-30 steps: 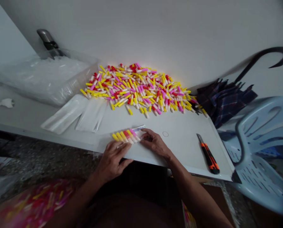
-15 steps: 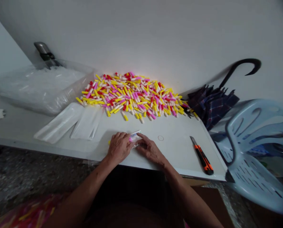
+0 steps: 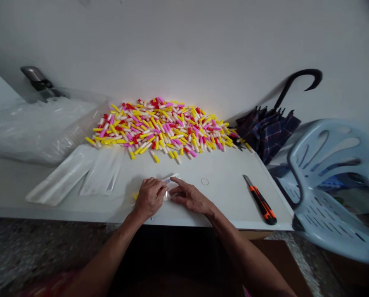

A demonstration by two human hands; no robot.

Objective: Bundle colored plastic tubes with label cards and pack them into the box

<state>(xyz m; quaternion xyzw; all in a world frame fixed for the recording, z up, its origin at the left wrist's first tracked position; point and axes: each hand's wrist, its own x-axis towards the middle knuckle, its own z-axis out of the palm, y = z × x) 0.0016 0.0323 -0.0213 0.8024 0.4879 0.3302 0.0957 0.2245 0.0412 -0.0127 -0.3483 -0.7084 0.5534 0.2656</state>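
My left hand [image 3: 150, 199] is closed around a small clear plastic packet with printed lettering [image 3: 171, 178], just above the table's front part. Most of the packet is hidden by the fingers. My right hand [image 3: 191, 197] is at the packet's right side, fingers stretched and slightly apart, the index fingertip at its edge. A bit of yellow [image 3: 135, 195] shows left of my left hand. Behind both hands lies a wide heap of small tubes with yellow, pink, red and whitish parts [image 3: 159, 128]. A thin rubber band [image 3: 204, 181] rests to the right of my right hand.
Flat clear plastic sleeves [image 3: 60, 177] lie on the left of the white table [image 3: 221, 165], before a big plastic bag [image 3: 39, 128] and a flask [image 3: 37, 78]. A box cutter with exposed blade [image 3: 260, 202] is on the right, near an umbrella [image 3: 268, 132] and a blue chair [image 3: 323, 165].
The view has shifted, so the table's contents sit further left. My left hand has turned its fingers inward over the packet, and the right hand's fingers have straightened beside it.
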